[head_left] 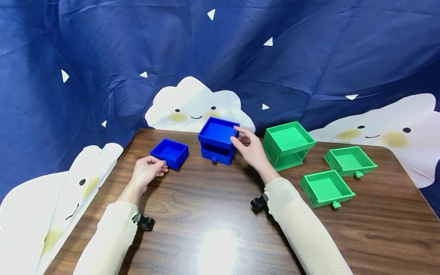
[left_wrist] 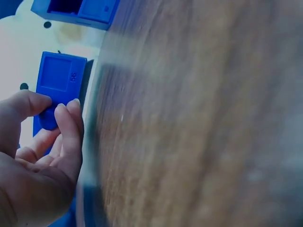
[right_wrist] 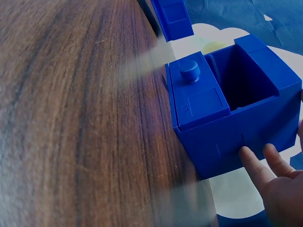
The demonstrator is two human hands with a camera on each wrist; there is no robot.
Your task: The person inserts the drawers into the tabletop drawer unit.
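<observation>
My left hand [head_left: 148,172] pinches the round knob [left_wrist: 49,118] of a small blue drawer [head_left: 170,152], which sits at the table's back left. To its right stands a blue cabinet [head_left: 219,131] with a tray-like top. One drawer with a knob [head_left: 214,159] fills its lower slot; the upper slot gapes, as the right wrist view shows too. My right hand [head_left: 250,149] holds the cabinet at its right upper corner, thumb near the front edge and a finger at the top rim. Two more fingers [right_wrist: 258,168] touch its side wall.
A green cabinet frame [head_left: 290,141] with no drawers inside stands right of the blue one. Two green drawers [head_left: 350,160] lie farther right, the nearer green drawer [head_left: 326,188] closer to my right forearm. A blue cloth with clouds [head_left: 196,103] hangs behind the wooden table [head_left: 192,214].
</observation>
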